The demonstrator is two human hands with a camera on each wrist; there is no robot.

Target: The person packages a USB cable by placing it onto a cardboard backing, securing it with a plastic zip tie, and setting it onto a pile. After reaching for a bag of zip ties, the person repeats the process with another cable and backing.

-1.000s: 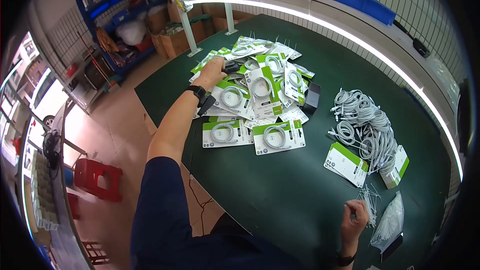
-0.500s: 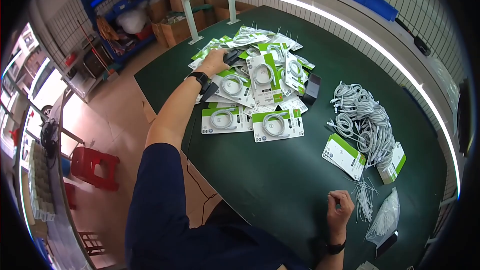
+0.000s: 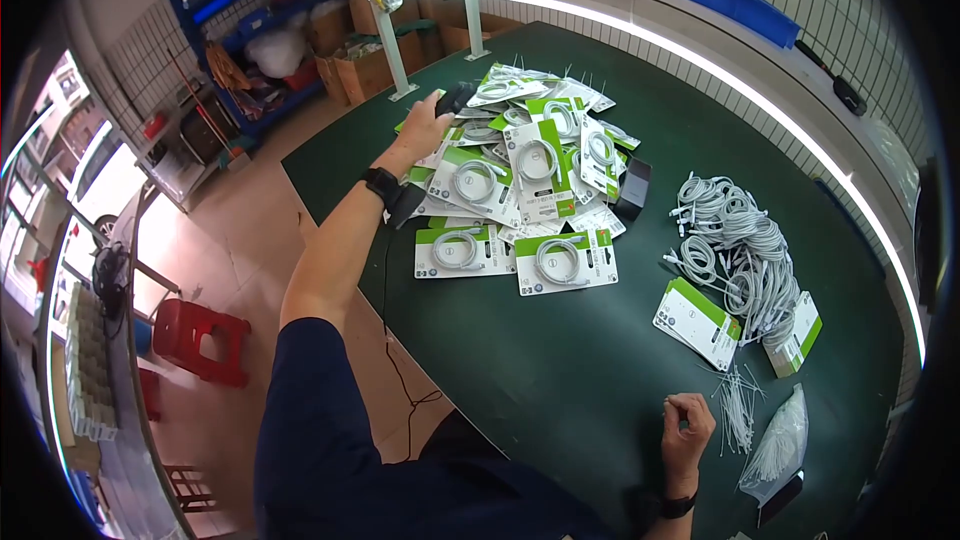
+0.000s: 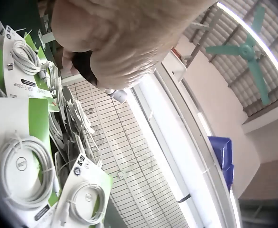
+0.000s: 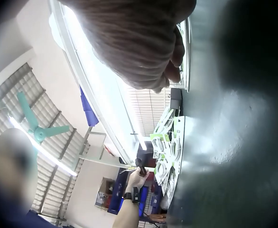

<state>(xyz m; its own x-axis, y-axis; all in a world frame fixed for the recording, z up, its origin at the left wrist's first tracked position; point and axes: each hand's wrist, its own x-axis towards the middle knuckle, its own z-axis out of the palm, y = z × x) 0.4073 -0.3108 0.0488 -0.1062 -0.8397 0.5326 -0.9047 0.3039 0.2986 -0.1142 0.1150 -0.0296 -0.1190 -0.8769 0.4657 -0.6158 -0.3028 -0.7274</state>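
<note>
In the head view my left hand [image 3: 427, 126] grips a black handheld object [image 3: 456, 98] at the far left of a pile of carded cables [image 3: 535, 162]. The left wrist view shows a light grey end on this object [image 4: 117, 95]; its kind I cannot tell. Green-and-white cards with coiled white cables [image 4: 25, 172] lie beside that hand. My right hand [image 3: 688, 430] rests at the front of the dark green table [image 3: 560, 370], fingers loosely curled with nothing seen in them. Nearest to it are loose white cable ties [image 3: 738, 410].
Bundled white cables [image 3: 742, 245] lie at the right, by a stack of blank cards [image 3: 697, 324] and another card stack [image 3: 797, 336]. A bag of cable ties [image 3: 778, 448] is at the front right. A small dark box [image 3: 632, 188] borders the pile; a table leg post [image 3: 392, 50] rises behind.
My left hand has lifted the black object up and away from the pile's left side. My right hand stays by the table's front, its fingers about as before. The head view has shifted slightly.
</note>
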